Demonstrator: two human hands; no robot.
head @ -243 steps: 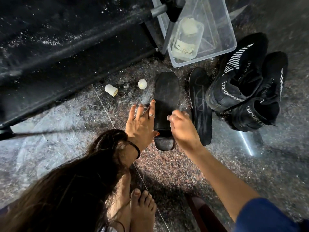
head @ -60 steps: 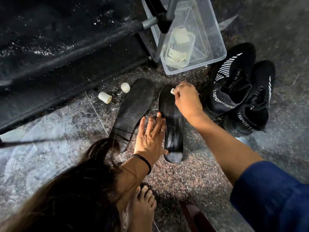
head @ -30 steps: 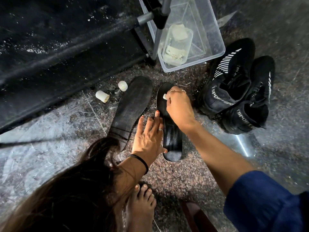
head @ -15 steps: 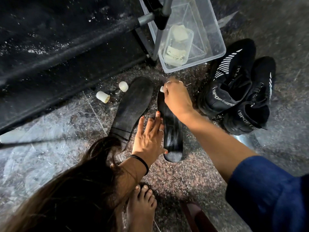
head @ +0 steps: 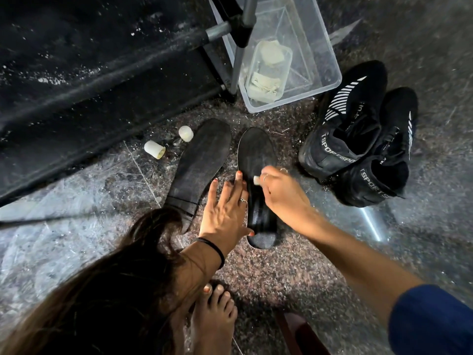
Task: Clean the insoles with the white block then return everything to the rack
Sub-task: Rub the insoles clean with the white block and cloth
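Two black insoles lie on the speckled floor. The right insole (head: 256, 155) points away from me, and my left hand (head: 225, 208) lies flat with spread fingers along its left edge, pinning it down. My right hand (head: 281, 193) pinches a small white block (head: 256, 180) against the middle of that insole. The left insole (head: 202, 160) lies slanted beside it, untouched. The black rack (head: 102, 73) with a grey metal tube fills the upper left.
A pair of black sport shoes (head: 358, 139) sits at the right. A clear plastic bin (head: 302, 47) holding a small tub of white pieces stands behind the insoles. Two white cylinders (head: 154, 149) (head: 186, 133) lie by the rack. My bare foot (head: 212, 311) and hair fill the lower left.
My right hand has slid the white block from the toe end of the right insole back toward its middle. My left hand stays pressed at the insole's side.
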